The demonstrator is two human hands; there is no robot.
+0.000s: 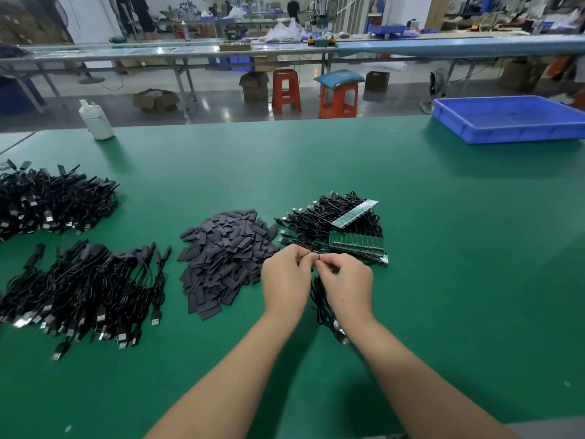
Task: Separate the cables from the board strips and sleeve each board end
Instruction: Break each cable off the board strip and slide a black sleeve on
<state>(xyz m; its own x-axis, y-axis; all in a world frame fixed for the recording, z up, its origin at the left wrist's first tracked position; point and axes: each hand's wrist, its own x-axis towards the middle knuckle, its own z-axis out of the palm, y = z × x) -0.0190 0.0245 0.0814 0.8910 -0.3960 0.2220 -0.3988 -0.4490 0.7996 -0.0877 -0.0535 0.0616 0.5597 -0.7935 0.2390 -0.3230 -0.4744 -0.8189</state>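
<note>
**Both hands pinching one board end**

Head view: our left hand (286,277) and right hand (345,280) meet, fingers pinching a small board end, its cable (323,307) hanging below. Board strips (356,243) lie just beyond, sleeves pile (226,251) left. We'd hold the board steady and slide the sleeve squarely on.

No text, label or number is legible on anything here.

Green table (443,248), black cables (79,289), seemingly dark-grey sleeves (224,248), blue tray (506,122).
</note>
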